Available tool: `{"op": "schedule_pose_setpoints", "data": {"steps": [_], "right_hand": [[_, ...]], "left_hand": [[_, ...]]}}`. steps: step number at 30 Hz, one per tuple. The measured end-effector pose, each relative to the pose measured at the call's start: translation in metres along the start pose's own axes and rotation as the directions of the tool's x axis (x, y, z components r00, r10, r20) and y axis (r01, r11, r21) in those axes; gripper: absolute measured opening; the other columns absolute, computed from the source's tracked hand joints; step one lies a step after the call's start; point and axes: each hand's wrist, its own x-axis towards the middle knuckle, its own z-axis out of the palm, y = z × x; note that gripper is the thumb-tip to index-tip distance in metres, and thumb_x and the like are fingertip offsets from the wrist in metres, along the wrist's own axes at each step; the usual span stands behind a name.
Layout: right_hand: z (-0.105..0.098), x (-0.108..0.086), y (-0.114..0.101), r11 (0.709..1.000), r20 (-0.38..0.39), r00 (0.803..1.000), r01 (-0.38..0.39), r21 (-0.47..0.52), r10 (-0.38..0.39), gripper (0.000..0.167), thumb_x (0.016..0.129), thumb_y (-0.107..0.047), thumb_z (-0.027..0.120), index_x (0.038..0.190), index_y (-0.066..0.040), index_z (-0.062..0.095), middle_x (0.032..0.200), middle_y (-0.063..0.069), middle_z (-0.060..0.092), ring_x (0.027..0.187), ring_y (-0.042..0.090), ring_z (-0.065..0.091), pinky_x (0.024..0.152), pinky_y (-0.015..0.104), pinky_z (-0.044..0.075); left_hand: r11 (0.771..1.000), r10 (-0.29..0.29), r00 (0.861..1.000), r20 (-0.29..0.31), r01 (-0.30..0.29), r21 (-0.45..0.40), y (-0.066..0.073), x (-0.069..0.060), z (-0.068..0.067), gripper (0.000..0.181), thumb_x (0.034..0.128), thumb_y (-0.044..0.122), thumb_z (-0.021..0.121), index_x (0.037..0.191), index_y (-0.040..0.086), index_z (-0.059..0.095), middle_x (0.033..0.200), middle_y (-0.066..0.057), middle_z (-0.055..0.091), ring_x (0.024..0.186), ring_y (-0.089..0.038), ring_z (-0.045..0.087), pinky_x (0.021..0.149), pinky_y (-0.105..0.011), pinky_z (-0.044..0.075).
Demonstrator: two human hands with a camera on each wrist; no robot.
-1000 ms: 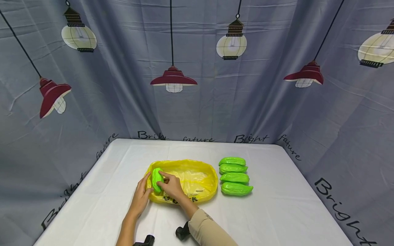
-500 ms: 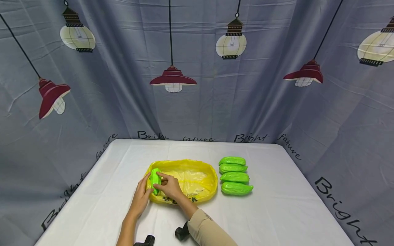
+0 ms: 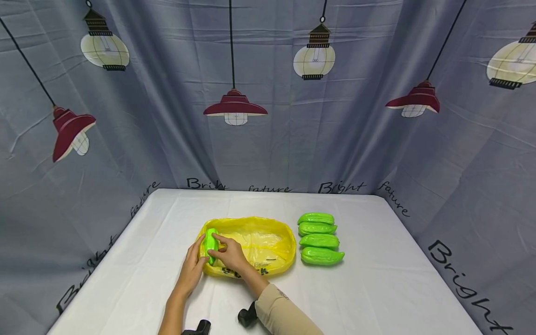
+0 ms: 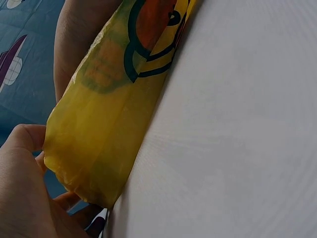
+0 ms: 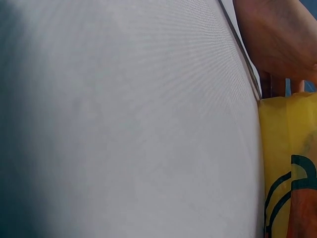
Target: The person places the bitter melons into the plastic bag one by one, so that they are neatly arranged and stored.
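A yellow plastic bag lies spread like a shallow basin on the white table, its sides standing up. At its left end my right hand pinches a bright green, ridged, cucumber-shaped vegetable between thumb and fingers, placed lengthwise away from me inside the rim. My left hand holds the bag's left end, with the thumb at the rim and fingers along the outside; the left wrist view shows this hand close up. In the right wrist view, the bag's printed side hides the vegetable.
Right of the bag, several similar green vegetables lie in a column, one behind another. The white table ends at a grey curtain printed with lamps. Black wrist gear sits by the right sleeve.
My right hand has moved slightly left and pressed the green vegetable closer to the bag's left side. Between half a second ago and now hardly anything differs. My left hand stays in place.
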Motion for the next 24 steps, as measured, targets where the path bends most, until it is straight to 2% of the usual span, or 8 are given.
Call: {"op": "schedule_pose_setpoints", "data": {"steps": [9,16,24], "right_hand": [[-0.0024,0.0018,0.0021,1.0,0.016,1.0,-0.021,0.006,0.021,0.053,0.085,-0.028,0.067,0.134,-0.015,0.051,0.118,0.013,0.059,0.093,0.021,0.062,0.067,0.023,0.052],[-0.0036,0.001,0.003,1.0,0.006,1.0,-0.012,-0.01,0.013,0.051,0.085,-0.025,0.066,0.133,-0.017,0.052,0.119,0.012,0.059,0.095,0.023,0.061,0.069,0.024,0.052],[-0.0099,-0.0001,0.0022,0.999,0.015,0.999,-0.038,-0.008,0.038,0.055,0.086,-0.029,0.065,0.137,-0.019,0.047,0.121,0.017,0.055,0.098,0.029,0.059,0.072,0.03,0.053]], "left_hand": [[1.0,0.012,1.0,-0.006,-0.012,0.004,-0.0012,0.0005,-0.0004,0.059,0.0923,0.01,0.048,0.146,0.017,0.026,0.144,-0.022,0.024,0.132,-0.042,0.022,0.101,-0.063,0.019],[1.0,0.028,0.999,-0.016,-0.028,0.014,-0.002,0.0005,-0.0003,0.055,0.096,0.024,0.048,0.146,0.016,0.026,0.144,-0.022,0.024,0.131,-0.044,0.021,0.099,-0.065,0.019],[0.999,0.022,1.0,-0.022,-0.021,0.027,-0.0026,0.0011,0.0001,0.056,0.0961,0.026,0.048,0.146,0.016,0.026,0.144,-0.022,0.023,0.131,-0.044,0.021,0.1,-0.064,0.017]]}}
